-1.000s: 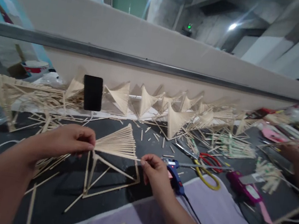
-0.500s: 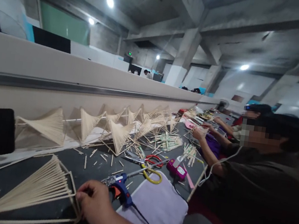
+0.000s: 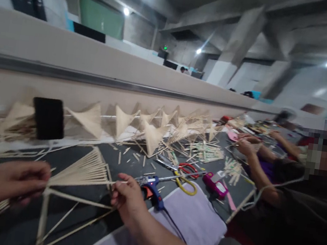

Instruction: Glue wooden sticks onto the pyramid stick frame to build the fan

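A twisted fan of thin wooden sticks on a stick frame (image 3: 83, 170) stands before me. My left hand (image 3: 25, 182) is closed, thumb and finger together at the fan's left corner. At the other end, my right hand (image 3: 127, 194) pinches the tip of a thin wooden stick (image 3: 106, 183) that lies along the fan's lower edge. Just right of that hand a blue glue gun (image 3: 153, 192) with an orange trigger rests on its side. Scissors with red and yellow handles (image 3: 184, 178) lie behind it.
Finished stick models (image 3: 152, 133) line the wall. Loose stick bundles (image 3: 208, 152) and cut bits cover the dark table. A lilac cloth (image 3: 195, 216) hangs over the front edge beside a magenta device (image 3: 215, 185). A black tablet-like panel (image 3: 48, 118) stands left. A co-worker's hand (image 3: 247, 147) works at right.
The camera view has swung left and down, so the scene sits further right. My left hand shows more fully at the fan's left corner; my right hand now pinches the stick's tip.
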Demonstrator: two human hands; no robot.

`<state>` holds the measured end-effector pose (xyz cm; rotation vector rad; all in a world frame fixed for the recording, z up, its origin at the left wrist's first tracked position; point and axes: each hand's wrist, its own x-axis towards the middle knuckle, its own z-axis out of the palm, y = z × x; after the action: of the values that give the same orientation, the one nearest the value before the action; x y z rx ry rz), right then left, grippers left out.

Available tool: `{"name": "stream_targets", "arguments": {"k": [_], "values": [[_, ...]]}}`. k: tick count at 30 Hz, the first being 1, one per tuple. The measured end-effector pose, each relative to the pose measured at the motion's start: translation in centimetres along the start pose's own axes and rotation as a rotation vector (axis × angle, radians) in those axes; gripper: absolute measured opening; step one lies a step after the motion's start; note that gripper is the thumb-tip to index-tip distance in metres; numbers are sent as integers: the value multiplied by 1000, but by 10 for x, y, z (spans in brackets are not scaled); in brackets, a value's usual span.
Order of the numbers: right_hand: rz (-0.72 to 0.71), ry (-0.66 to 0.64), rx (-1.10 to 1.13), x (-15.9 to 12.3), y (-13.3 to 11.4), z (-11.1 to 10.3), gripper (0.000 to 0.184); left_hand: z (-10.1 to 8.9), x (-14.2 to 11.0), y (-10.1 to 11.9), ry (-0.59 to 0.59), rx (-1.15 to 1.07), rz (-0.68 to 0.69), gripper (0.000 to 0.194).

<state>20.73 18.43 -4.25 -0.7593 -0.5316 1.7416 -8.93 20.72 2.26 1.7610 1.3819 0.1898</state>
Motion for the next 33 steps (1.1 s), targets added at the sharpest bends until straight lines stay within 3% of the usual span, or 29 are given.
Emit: {"name": "stream_targets", "arguments": {"k": [4, 7, 15, 19, 33], "values": [[83, -17, 44, -3, 1, -1, 35, -1, -17, 54, 18, -167, -55, 19], [89, -19, -10, -4, 4, -3, 30, 0, -20, 72, 22, -162, -91, 21], [91, -72, -216, -3, 3, -4, 36, 0, -21, 70, 25, -99, -122, 20], [51, -20, -315, -4, 2, -1, 39, 1, -20, 73, 12, -81, -130, 19], [96, 93, -253, -13, -3, 1, 34, 2, -16, 74, 16, -34, -101, 17]]}}
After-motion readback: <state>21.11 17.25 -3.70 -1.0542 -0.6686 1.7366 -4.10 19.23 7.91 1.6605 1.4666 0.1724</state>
